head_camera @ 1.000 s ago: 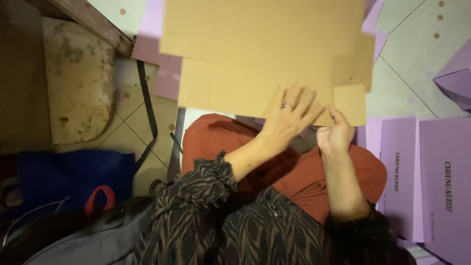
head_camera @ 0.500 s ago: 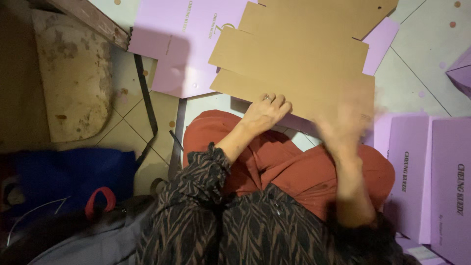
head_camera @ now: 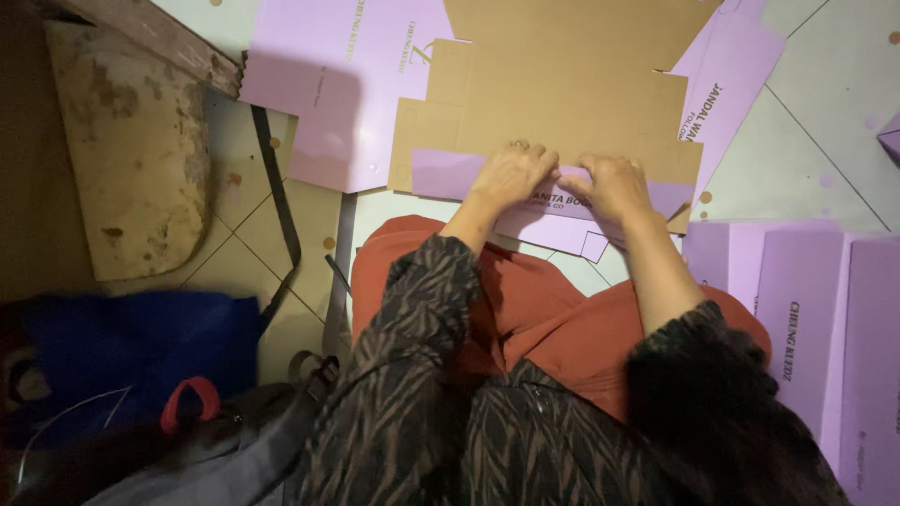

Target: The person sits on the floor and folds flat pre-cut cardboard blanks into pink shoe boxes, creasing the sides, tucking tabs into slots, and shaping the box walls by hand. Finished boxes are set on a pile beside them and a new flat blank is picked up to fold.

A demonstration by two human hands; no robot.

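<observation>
Pressing flat with both palms, the left hand and right hand are lying side by side on the folded lilac flap along the near edge of the cardboard box blank, which is resting on the tiled floor just ahead of the knees. Neither hand is gripping; the flap's long axis is running left to right beneath them. Compared with half a second ago, the blank is sitting squarer and the right hand, then apparently blurred in motion, is now down.
</observation>
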